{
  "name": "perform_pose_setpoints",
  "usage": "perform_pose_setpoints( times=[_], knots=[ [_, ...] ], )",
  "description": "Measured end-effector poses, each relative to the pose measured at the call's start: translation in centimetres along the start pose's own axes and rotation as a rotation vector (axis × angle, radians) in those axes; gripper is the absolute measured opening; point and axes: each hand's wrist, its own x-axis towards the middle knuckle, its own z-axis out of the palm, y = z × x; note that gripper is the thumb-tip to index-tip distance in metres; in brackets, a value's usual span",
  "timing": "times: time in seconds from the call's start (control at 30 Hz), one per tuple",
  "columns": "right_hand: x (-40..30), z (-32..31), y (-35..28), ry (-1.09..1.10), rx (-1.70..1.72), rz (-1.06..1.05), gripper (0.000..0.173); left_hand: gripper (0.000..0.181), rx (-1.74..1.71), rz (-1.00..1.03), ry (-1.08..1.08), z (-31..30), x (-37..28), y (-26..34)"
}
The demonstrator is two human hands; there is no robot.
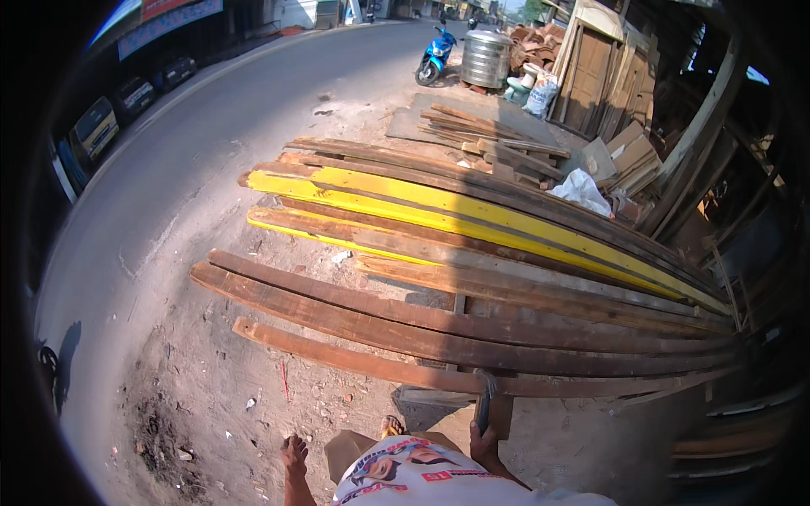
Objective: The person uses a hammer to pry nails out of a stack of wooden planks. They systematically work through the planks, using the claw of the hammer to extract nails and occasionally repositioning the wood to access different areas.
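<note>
My right hand (484,441) is closed on the dark handle of a tool (484,411), whose far end lies by the edge of the nearest brown plank (354,364); the kind of tool is unclear. My left hand (294,450) hangs free over the dirt with its fingers loosely curled and nothing in it. Beyond the nearest plank lie two more long brown planks (316,313), side by side with gaps between them. Farther off are several boards, some with yellow-painted faces (392,215). A wooden support (436,397) shows under the near planks.
Short wood offcuts (519,155) and a white sack (582,191) lie behind the boards. A blue motor scooter (436,54), a ribbed metal tank (486,60) and wooden doors (587,69) stand farther back. The paved road (158,158) runs along the left.
</note>
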Motion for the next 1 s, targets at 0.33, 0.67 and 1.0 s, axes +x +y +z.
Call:
perform_pose_setpoints(
  times=[0.33, 0.67, 1.0],
  knots=[
    [0.7, 4.1, -4.0, 0.11, 0.325, 0.459, 0.031, 0.107, -0.394, 0.333, -0.029, 9.6, 11.7, 27.3],
    [-0.9, 14.3, -9.4, 0.341, 0.331, 0.311, 0.034, 0.063, -0.363, 0.112, -0.479, 9.7, 15.5, 30.2],
    [-3.4, 20.6, -20.7, 0.426, 0.284, 0.138, 0.035, 0.068, -0.443, -0.02, -0.788, 10.1, 18.2, 30.1]
  ],
)
